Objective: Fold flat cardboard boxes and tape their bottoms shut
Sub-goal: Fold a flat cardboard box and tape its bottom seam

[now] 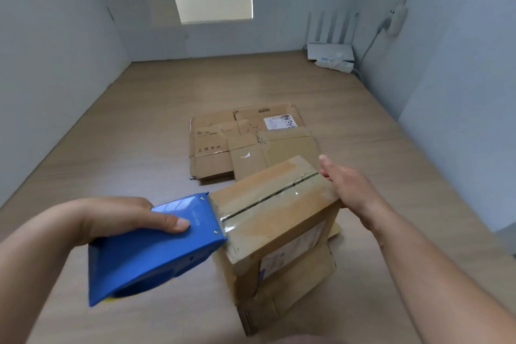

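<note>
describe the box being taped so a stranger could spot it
On the wooden surface, nearest the person, stands a brown box between the left hand, which holds a blue tape dispenser, and the right hand. Unlike the flat cardboard behind it, it is folded up, with clear tape on its top seam.

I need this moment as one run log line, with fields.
step: taping box bottom | left hand: grips tape dispenser | right hand: presses box | flat boxes: behind
</note>
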`<action>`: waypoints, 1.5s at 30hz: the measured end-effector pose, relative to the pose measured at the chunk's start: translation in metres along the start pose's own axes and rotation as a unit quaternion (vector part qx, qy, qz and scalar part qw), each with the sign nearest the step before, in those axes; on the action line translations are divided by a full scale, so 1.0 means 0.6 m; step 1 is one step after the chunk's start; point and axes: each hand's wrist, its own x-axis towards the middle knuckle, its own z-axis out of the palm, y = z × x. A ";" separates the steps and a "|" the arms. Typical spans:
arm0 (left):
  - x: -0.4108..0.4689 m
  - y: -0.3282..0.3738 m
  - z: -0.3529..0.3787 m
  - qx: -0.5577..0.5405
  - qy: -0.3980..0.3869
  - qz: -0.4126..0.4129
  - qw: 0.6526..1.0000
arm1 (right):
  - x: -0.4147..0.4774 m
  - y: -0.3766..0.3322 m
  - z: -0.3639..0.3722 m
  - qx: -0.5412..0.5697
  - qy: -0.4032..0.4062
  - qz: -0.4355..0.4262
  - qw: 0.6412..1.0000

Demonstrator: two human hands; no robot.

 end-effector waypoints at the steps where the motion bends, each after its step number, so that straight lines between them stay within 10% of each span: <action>1: 0.002 0.004 0.003 0.002 0.000 0.004 1.000 | -0.001 -0.003 0.009 -0.031 -0.012 -0.007 0.999; 11: 0.082 0.067 0.066 0.056 0.085 0.032 0.994 | 0.002 0.036 -0.056 -0.153 0.164 -0.007 0.974; 36: 0.048 0.074 0.051 -0.025 0.002 -0.008 1.000 | 0.029 0.130 -0.069 -0.146 0.138 0.020 0.979; 45: 0.111 0.099 0.090 0.090 0.106 -0.102 0.985 | 0.030 0.128 -0.066 -0.141 0.142 0.015 0.980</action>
